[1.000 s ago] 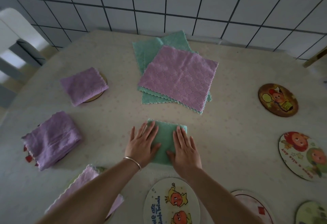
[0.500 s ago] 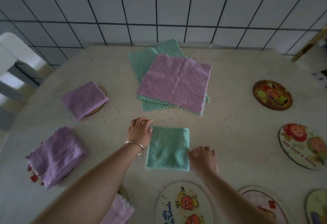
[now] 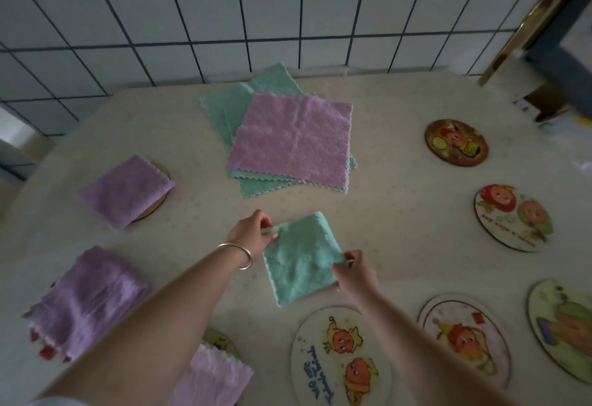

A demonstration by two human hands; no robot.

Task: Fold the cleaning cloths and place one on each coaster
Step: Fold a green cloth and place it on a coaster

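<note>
Here, purple cloth (image 3: 125, 189) covers coaster (image 3: 157, 205).

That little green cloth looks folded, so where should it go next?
Probably onto the bare cartoon coaster just below it. Both hands, left and right, pinch the folded green cloth at opposite corners, and three purple cloths already cover the coasters at left.

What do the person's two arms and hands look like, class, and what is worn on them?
Both forearms are bare, with no sleeves or gloves in view. The left hand has a thin silver metal bangle around its wrist. The right hand and its wrist carry nothing.
</note>
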